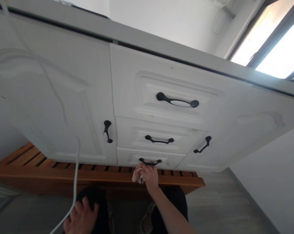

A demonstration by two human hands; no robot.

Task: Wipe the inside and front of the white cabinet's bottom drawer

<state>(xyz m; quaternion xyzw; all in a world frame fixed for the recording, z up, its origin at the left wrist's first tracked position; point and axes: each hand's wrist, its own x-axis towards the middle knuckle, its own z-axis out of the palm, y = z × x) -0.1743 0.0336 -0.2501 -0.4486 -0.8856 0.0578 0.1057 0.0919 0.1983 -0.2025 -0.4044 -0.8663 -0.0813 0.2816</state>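
Note:
My right hand (148, 175) reaches down to the bottom drawer of a white cabinet, its fingers at the dark handle (150, 162). A crumpled pinkish-white cloth (137, 175) is bunched under its fingers. Resting on my dark-clothed knee is my left hand (81, 217), fingers spread and bent a little, holding nothing. Above the bottom drawer are the middle drawer's handle (159, 140) and the top drawer's handle (177, 100), both dark with pale centres.
An orange-brown slatted wooden bench (98, 175) runs below the cabinet. A white cable (75, 182) hangs at the left, passing by my left hand. Side doors carry dark handles (108, 131). A window (263, 35) is at the upper right.

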